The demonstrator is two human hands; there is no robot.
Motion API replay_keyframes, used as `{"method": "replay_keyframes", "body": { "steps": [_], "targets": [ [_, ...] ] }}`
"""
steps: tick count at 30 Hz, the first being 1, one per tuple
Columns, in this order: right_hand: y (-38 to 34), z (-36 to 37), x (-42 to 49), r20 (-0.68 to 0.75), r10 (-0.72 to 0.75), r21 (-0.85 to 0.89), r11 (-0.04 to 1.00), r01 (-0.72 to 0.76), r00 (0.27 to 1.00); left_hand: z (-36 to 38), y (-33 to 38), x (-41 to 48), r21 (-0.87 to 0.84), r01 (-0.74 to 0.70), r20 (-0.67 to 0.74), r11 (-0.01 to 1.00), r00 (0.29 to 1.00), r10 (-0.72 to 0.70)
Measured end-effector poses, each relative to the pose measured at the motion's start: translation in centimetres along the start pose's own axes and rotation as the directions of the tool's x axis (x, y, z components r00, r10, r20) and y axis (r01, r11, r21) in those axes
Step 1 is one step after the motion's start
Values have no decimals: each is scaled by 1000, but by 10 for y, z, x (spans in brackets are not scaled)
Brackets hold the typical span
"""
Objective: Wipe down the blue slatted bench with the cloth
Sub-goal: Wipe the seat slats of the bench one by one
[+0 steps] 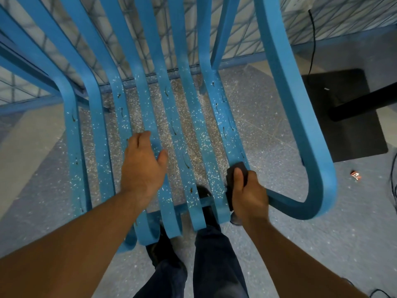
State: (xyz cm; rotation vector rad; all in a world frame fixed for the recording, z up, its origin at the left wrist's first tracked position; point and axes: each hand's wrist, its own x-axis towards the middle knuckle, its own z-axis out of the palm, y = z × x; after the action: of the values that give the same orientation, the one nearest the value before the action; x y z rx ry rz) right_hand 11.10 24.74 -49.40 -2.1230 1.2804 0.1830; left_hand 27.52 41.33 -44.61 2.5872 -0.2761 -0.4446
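Tightly bunched dark cloth (241, 164), curved speckled bench (221, 117)

Matt blue painted bench (189, 117), speckled floor (268, 130), dark cloth (238, 168).

Left arm (75, 239): bare, reaching forward from the lower left, wrist straight.
Left hand (142, 166): palm down, fingers straight and together, thumb spread to the right.
Right arm (285, 254): bare, reaching in from the lower right.
Right hand (250, 194): fingers curled around a dark cloth (241, 166), thumb pressed along its top.
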Motion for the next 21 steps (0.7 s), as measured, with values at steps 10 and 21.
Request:
{"method": "replay_keyframes", "body": {
  "steps": [10,21],
  "targets": [
    [-10,-1,3,-55,-49,-103,994,43,997,-1,16,24,-29,248,128,968,962,-242],
    [-21,2,26,17,-28,-178,984,31,999,8,18,39,110,367,186,924,906,-381]
  ]
}}
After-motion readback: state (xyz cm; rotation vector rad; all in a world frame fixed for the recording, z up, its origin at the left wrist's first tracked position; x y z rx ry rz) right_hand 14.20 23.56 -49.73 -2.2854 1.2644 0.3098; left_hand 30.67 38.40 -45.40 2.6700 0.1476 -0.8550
